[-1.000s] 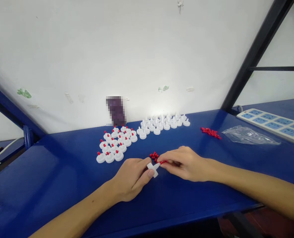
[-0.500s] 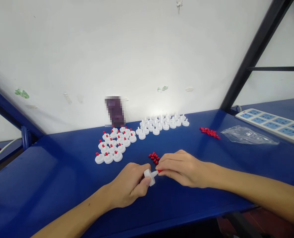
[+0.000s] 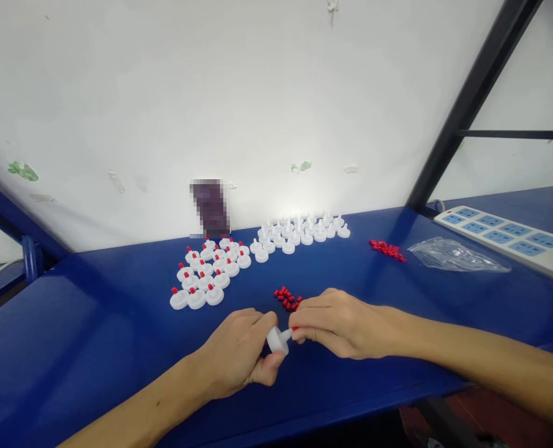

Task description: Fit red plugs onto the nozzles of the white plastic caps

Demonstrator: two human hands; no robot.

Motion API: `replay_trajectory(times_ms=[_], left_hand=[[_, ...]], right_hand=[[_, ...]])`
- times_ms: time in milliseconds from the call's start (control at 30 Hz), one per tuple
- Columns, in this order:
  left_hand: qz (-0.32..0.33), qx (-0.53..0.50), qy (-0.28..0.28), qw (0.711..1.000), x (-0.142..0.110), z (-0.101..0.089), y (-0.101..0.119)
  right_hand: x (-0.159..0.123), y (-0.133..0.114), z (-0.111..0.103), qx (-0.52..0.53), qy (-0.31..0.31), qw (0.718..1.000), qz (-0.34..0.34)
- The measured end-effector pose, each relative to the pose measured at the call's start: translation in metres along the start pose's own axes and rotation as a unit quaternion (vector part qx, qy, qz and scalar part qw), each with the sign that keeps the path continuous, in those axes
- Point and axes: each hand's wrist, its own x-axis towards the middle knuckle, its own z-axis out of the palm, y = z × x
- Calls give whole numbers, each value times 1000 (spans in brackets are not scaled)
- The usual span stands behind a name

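My left hand is closed round a white plastic cap, tilted so its spout points right. My right hand pinches a small red plug against the tip of that spout. Both hands rest low over the blue table near its front edge. Just behind them lies a small heap of red plugs. Farther back left stand several white caps with red plugs fitted, and to their right several bare white caps.
A second heap of red plugs and a clear plastic bag lie at the right. A white and blue power strip lies at the far right. A black slanted post rises against the white wall.
Both hands have drawn a little closer to me with the cap. The red plug has gone from beside the spout to pressed on its tip. The view has shifted slightly.
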Motion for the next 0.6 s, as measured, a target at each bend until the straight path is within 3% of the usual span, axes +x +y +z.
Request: replay_trajectory(times_ms=[200, 300, 500, 600], left_hand=[[25, 90, 22, 995, 2, 0, 1], [12, 103, 39, 994, 6, -5, 2], [3, 61, 88, 994, 11, -13, 4], [6, 36, 90, 995, 9, -12, 4]], right_hand=[[3, -3, -2, 140, -23, 987, 81], [4, -2, -1, 108, -2, 989, 101], [5, 2, -2, -43, 24, 997, 67], [4, 5, 2, -48, 18, 995, 82]])
